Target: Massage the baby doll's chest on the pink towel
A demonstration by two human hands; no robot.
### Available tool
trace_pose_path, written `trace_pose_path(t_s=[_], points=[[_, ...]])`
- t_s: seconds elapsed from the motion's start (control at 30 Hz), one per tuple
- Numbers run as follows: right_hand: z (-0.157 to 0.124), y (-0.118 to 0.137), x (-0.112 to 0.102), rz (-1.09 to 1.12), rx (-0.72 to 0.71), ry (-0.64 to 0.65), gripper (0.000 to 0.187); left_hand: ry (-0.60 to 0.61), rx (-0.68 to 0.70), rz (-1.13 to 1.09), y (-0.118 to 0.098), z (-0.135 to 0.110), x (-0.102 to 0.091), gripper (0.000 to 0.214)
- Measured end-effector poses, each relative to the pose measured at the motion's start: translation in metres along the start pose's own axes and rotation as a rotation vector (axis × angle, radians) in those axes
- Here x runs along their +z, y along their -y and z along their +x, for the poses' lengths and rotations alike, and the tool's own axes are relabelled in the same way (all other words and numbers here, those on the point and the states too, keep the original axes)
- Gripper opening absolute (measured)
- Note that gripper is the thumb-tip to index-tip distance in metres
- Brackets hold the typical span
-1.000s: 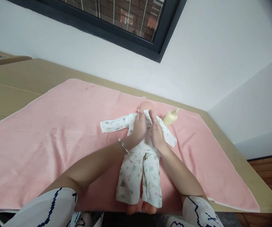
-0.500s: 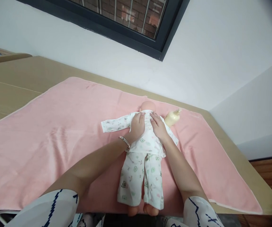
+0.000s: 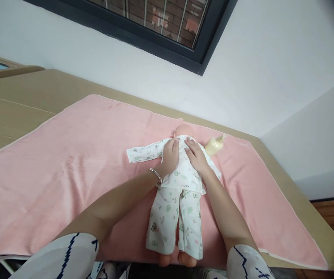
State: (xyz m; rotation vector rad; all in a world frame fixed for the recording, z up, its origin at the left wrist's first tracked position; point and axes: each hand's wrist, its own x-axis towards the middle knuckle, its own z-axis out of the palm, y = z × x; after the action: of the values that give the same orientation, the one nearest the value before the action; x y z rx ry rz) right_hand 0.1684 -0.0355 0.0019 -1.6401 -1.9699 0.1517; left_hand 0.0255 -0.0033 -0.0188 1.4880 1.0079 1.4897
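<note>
A baby doll point(image 3: 183, 130) lies on a pink blanket point(image 3: 97, 128), its head toward the wall and its bare feet at the near edge. It wears a white printed top point(image 3: 181, 178) and matching trousers point(image 3: 164, 221). My left hand point(image 3: 171, 157), with a silver bangle at the wrist, rests on the left side of the top, its fingers laid along the cloth. On the other side of the chest my right hand point(image 3: 196, 157) lies flat with fingers apart. One sleeve of the top stretches out to the left. The doll's face is not visible.
A cream-coloured bottle-like object point(image 3: 214, 146) lies on the blanket just right of the doll's shoulder. The wooden table point(image 3: 18, 91) shows around the blanket. Behind it stand a white wall and a dark-framed window point(image 3: 196, 58).
The whole view has shifted slightly, so everything appears a little farther right. Both hands stay on the doll's top in nearly the same places.
</note>
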Motion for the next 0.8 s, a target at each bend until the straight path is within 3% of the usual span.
trace_pose_path(t_s=[0.13, 0.3, 0.4, 0.53, 0.63, 0.8], points=[[-0.009, 0.016, 0.007, -0.198, 0.148, -0.055, 0.056, -0.016, -0.017, -0.021, 0.000, 0.000, 0.000, 0.030], [-0.021, 0.053, 0.011, -0.274, 0.036, 0.101, 0.057, -0.031, -0.068, -0.050, 0.004, 0.004, 0.001, 0.023], [-0.012, 0.037, 0.005, -0.179, 0.019, 0.096, 0.053, -0.028, -0.098, -0.040, 0.005, 0.005, 0.002, 0.022], [-0.001, 0.012, 0.004, -0.135, 0.147, -0.027, 0.058, -0.005, -0.129, 0.024, 0.004, 0.005, 0.003, 0.026], [-0.007, 0.021, 0.008, -0.242, 0.200, -0.001, 0.061, 0.049, -0.046, 0.149, 0.005, 0.009, 0.001, 0.029], [-0.024, 0.053, 0.013, -0.326, 0.152, 0.114, 0.065, 0.229, 0.170, 0.437, 0.014, 0.027, -0.008, 0.026]])
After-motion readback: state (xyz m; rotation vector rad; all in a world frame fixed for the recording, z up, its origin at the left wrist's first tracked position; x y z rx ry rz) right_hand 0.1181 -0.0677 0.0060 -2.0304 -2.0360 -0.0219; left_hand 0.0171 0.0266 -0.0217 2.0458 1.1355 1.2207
